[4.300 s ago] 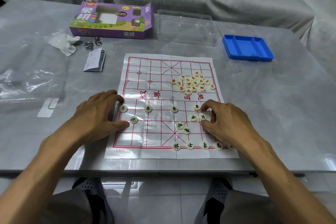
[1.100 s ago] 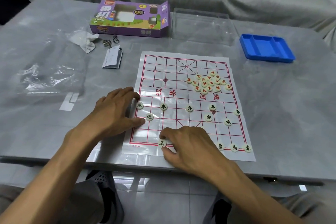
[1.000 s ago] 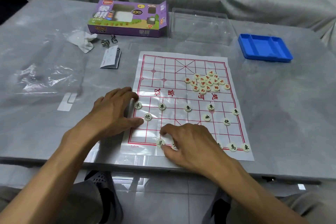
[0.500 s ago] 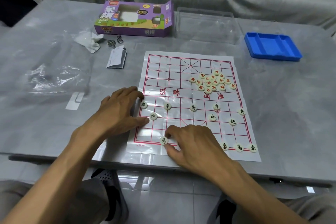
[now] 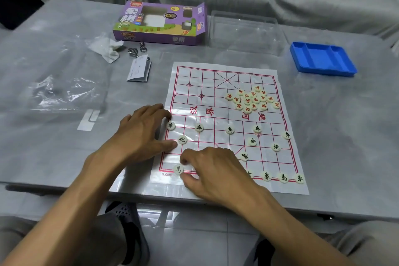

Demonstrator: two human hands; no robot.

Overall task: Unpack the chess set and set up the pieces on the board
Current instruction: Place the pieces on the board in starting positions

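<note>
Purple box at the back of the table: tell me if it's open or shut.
Open. The purple box lies on its side with its right end flap swung outward, beside the clear plastic case.

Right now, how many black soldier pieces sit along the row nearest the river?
5, spread across that row: far left beside the left hand's fingers, then, centre, and the right edge. None looks hidden.

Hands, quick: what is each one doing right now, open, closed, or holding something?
Left hand: open, fingers spread flat on the edge of the board.
Right hand: fingers curled beside a black piece; whether it pinches the piece cannot be told.
</note>
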